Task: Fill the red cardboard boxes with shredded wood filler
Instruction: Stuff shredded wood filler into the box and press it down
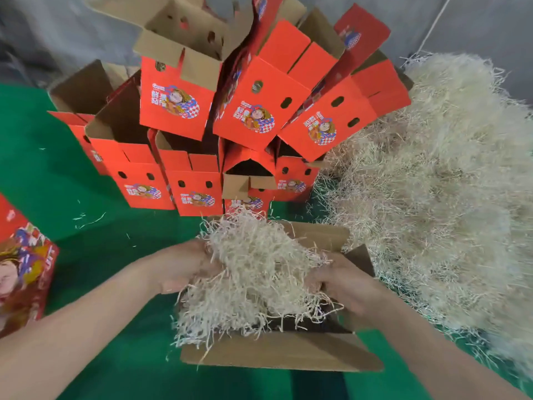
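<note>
Shredded wood filler point(259, 272) is bunched in a loose clump between both hands, over the mouth of an open box point(282, 353) whose brown flaps spread outward. Far left of the fingers, a printed red box point(26, 267) lies at the picture's edge, with bare green surface point(72, 174) between it and the left hand point(184, 267). That hand comes in low from the left, its fingers sunk into the clump's side and gripping it. Beyond the fingers, stacked red boxes point(178, 111) stand close, their top flaps open. The right hand point(346, 281) reaches in from the lower right, fingers curled into the clump's other side and gripping it. Right of those fingers, a large heap of filler point(432, 183) lies just beside the open box's right flap and runs to the frame's edge.
</note>
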